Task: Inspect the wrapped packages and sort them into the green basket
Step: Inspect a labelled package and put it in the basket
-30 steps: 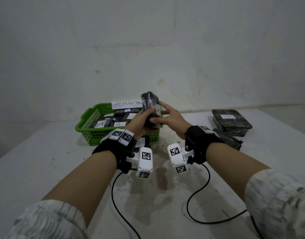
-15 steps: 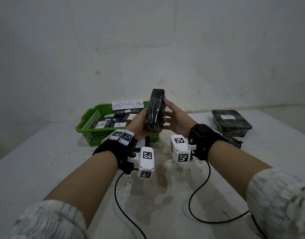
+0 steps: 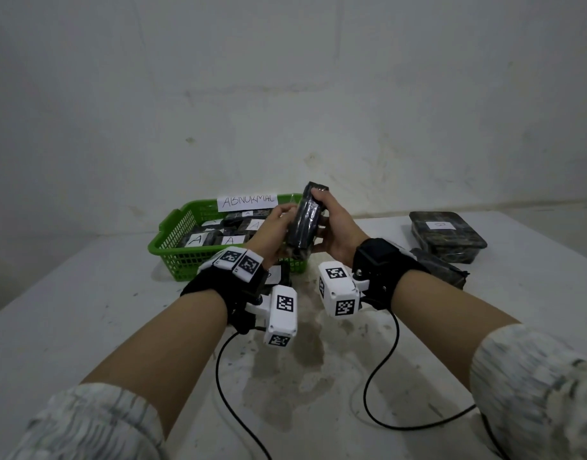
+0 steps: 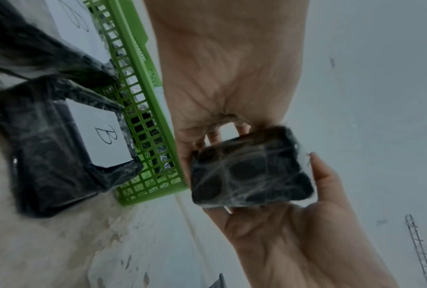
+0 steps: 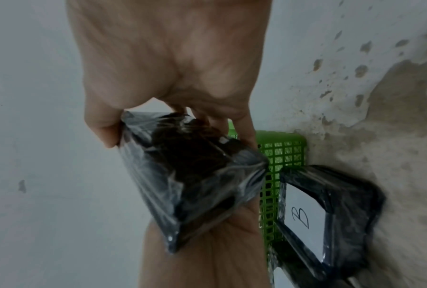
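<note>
A dark wrapped package (image 3: 304, 220) stands on its edge in the air, just in front of the green basket (image 3: 172, 242). My left hand (image 3: 275, 224) grips its left face and lower end. My right hand (image 3: 332, 220) holds the right face, with fingertips curled over the top edge. In the left wrist view the package (image 4: 251, 169) shows its film-covered face between both hands. In the right wrist view the package (image 5: 190, 175) looks shiny and creased. The basket holds several wrapped packages with white "A" labels.
A paper sign reading "ABNORMAL" (image 3: 247, 202) stands on the basket's far rim. A package labelled "B" (image 4: 59, 155) lies on the table against the basket's near wall. Two more wrapped packages (image 3: 448, 235) lie at the right. Black cables (image 3: 378, 393) trail over the stained white table.
Both hands turned the package from a tilted pose to standing on its edge and lifted it slightly. My right fingers shifted up onto its top edge.
</note>
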`<state>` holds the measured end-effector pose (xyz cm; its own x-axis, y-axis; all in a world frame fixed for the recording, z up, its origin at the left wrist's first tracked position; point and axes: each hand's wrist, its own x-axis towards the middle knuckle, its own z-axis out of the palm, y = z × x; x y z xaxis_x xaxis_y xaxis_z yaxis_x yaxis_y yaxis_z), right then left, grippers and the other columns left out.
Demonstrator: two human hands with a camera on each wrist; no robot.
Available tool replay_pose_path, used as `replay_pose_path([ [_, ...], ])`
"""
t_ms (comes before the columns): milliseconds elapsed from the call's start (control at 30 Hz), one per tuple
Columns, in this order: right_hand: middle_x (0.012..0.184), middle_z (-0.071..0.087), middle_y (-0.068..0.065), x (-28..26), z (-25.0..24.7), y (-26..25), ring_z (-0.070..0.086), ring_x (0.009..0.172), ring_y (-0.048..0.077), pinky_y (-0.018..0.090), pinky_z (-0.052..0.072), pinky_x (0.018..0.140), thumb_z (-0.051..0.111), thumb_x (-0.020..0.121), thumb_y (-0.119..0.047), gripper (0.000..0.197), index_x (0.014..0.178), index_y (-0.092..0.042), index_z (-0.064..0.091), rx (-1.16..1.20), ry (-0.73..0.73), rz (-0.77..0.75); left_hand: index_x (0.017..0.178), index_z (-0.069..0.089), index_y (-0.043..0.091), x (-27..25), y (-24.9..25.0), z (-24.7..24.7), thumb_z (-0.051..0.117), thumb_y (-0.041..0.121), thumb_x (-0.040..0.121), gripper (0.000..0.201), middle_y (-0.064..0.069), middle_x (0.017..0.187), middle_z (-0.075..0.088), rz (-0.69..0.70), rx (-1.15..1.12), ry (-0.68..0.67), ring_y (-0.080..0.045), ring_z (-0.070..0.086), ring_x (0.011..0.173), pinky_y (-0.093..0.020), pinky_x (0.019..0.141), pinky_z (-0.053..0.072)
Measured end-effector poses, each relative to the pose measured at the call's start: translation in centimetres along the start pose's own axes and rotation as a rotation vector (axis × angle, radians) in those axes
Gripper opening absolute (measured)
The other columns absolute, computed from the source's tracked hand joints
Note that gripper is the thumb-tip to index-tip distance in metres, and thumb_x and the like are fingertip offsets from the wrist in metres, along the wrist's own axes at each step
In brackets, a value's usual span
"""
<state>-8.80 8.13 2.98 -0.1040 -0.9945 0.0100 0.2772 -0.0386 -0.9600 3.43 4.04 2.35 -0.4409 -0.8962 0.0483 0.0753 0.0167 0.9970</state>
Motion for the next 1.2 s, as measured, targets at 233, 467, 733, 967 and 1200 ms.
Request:
replay_pose_path([
  [233,0.089,0.060,0.004,0.6,-0.8,0.0,0.057,0.088,0.026,0.046,0.050,0.087,0.051,0.093,-0.041,0.028,0.099,-0.015,0.059,-0.032,0.020,-0.049,0.130,0.047,0.020,-1.1,0.4,-0.6,0.057,0.046,0.087,0.052,-0.013,0.117,0.056,-0.085,-0.013,-0.178,-0.031,0.057,0.103,-0.053,0.085,0.050],
  [467,0.103,0.060,0.003,0.6,-1.5,0.6,0.059,0.095,0.023,0.043,0.052,0.077,0.060,0.089,-0.027,0.040,0.127,-0.017,0.049,-0.064,-0.091,-0.048,0.133,0.045,0.021,-1.0,0.1,-0.3,0.054,0.009,0.092,0.044,-0.012,0.112,0.058,0.012,-0.055,-0.109,-0.032,0.055,0.105,-0.042,0.071,0.053],
  [733,0.111,0.063,0.006,0.8,-1.5,0.7,0.059,0.102,0.025,0.042,0.055,0.073,0.063,0.089,-0.020,0.042,0.129,-0.015,0.050,-0.054,-0.086,-0.082,0.133,0.046,0.022,-1.2,-0.3,-0.6,0.048,0.001,0.092,0.045,-0.009,0.106,0.058,0.039,-0.092,-0.133,-0.027,0.056,0.097,-0.037,0.069,0.053],
  [967,0.101,0.060,0.006,0.5,-2.1,1.0,0.059,0.088,0.023,0.034,0.054,0.066,0.057,0.089,-0.008,0.043,0.131,-0.013,0.047,-0.030,-0.113,-0.065,0.138,0.043,0.023,-1.4,-0.6,-0.8,0.044,0.002,0.093,0.049,-0.010,0.110,0.055,0.011,-0.102,-0.218,-0.025,0.055,0.094,-0.040,0.078,0.049],
  [1200,0.110,0.060,0.010,0.3,-1.8,1.1,0.058,0.097,0.028,0.044,0.053,0.080,0.061,0.090,-0.014,0.047,0.134,-0.016,0.043,0.007,-0.118,-0.037,0.129,0.049,0.025,-1.6,-0.6,-0.7,0.042,-0.001,0.094,0.044,-0.006,0.109,0.057,0.029,-0.106,-0.165,-0.022,0.056,0.095,-0.039,0.077,0.051],
])
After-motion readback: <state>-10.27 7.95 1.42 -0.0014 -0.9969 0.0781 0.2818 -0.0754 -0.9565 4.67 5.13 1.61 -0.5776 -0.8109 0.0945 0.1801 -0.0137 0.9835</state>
